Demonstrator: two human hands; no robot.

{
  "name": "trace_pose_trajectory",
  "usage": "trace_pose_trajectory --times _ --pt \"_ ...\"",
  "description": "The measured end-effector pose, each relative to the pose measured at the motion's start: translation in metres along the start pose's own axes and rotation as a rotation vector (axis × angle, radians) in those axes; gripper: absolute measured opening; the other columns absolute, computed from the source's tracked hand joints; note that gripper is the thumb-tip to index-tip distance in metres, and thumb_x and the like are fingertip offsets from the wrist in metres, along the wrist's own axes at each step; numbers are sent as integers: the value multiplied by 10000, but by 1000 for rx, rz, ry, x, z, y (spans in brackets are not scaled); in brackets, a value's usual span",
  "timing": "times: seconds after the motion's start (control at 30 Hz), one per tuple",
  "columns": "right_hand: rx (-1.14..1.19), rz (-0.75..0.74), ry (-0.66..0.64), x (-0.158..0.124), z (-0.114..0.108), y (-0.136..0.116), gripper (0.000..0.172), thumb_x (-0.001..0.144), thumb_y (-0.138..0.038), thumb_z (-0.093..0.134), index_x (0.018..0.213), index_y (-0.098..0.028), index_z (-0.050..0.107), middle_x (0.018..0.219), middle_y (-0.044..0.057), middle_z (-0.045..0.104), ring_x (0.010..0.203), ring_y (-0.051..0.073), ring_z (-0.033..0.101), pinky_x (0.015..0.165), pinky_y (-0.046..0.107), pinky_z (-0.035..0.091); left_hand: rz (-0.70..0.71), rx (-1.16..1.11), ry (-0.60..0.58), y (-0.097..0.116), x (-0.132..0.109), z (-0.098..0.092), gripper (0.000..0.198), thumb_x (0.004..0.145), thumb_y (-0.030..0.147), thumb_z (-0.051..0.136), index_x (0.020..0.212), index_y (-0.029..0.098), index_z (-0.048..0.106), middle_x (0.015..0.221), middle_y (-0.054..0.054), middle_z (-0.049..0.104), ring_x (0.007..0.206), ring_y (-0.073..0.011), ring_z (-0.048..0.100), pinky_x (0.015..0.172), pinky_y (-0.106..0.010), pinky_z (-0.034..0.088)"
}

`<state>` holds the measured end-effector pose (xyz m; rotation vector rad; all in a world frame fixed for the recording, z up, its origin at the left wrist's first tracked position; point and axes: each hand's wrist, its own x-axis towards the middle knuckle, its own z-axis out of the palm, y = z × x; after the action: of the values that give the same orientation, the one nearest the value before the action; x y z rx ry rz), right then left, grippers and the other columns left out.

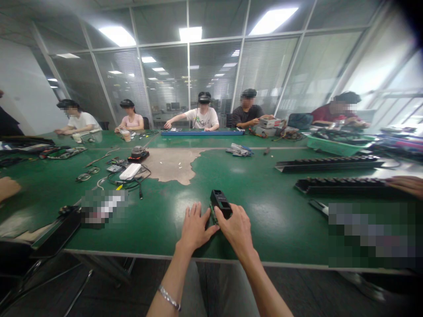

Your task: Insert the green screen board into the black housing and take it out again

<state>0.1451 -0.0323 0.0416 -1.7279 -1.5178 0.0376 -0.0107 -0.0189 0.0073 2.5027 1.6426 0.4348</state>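
Observation:
A small black plastic housing with square openings on top [220, 202] sits on the green table just in front of me. A strip of green circuit board shows along its left side, near my fingers. My right hand [236, 226] is closed round the housing's right and near sides, its thumb against the near left edge. My left hand [195, 226] lies on the tabletop left of the housing, fingers stretched out, index finger and thumb close to the circuit board. Whether the left fingertips press on the board I cannot tell.
Table [264, 237] bears a white power bank [130, 171] with cables, a grey glove bundle [239, 150], long black slotted rails [330, 164] and a green basket [342, 145]. Several people sit along the far side. Other people's hands reach in at left [8, 188] and right [408, 184].

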Motion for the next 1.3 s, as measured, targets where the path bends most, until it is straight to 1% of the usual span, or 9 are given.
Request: trace_pose_trajectory --times 0.1,0.33,0.7,0.77,0.9,0.97,1.07,1.17,1.3 --pt "-27 21 -50 -2 0 -7 378 870 -522 541 962 -173 650 909 100 632 831 223 595 752 313 416 1 2 -5 0 0 0 753 924 691 354 1516 224 363 1617 -132 259 1503 -333 168 1207 -570 119" --pt "-103 47 -105 -15 5 -8 339 879 -481 549 1013 -179 625 945 93 614 858 217 608 750 302 417 -14 -31 -38 -2 3 1 975 829 677 434 1552 58 221 1619 -161 229 1508 -321 151 1231 -510 96" --pt "-174 73 -158 -28 11 2 331 896 -493 527 1025 -196 595 978 77 608 866 223 635 745 314 427 -14 -29 -30 -2 2 3 955 819 593 470 1565 73 179 1630 -139 203 1511 -319 138 1235 -504 82" --pt "-172 55 -157 -29 13 4 375 897 -517 522 1067 -190 589 1000 89 613 885 233 639 752 319 435 -14 -27 -30 -3 2 3 957 818 593 471 1565 73 176 1630 -137 203 1511 -319 135 1235 -507 78" --pt "-148 43 -90 -30 17 8 618 875 -586 530 1303 -141 492 1160 158 599 1000 277 632 790 344 453 -10 -29 -25 -3 2 3 953 820 579 476 1565 67 171 1629 -140 207 1511 -314 138 1238 -500 77" --pt "-138 42 -63 -29 18 8 680 867 -609 529 1341 -126 466 1193 177 590 1030 288 624 806 351 455 -15 -25 -29 -3 2 3 948 818 572 485 1565 75 181 1629 -137 211 1512 -315 134 1238 -503 81" --pt "-139 49 -78 -28 17 6 627 861 -616 535 1264 -135 532 1128 156 607 994 278 627 799 347 453 -20 -11 -26 -3 2 3 875 823 562 493 1546 120 273 1626 -122 233 1513 -325 121 1233 -520 89" --pt "-134 57 -109 -27 15 5 473 877 -576 535 1114 -173 601 1023 107 613 923 245 630 766 323 443 -9 -2 -19 -3 2 3 780 853 561 477 1509 154 365 1620 -122 254 1512 -329 123 1228 -530 97" --pt "-104 46 -104 -27 14 3 361 894 -513 533 1015 -187 626 962 85 605 875 222 620 754 309 433 -4 4 -10 -3 1 2 745 889 571 444 1509 165 370 1616 -131 261 1510 -323 140 1224 -533 111"
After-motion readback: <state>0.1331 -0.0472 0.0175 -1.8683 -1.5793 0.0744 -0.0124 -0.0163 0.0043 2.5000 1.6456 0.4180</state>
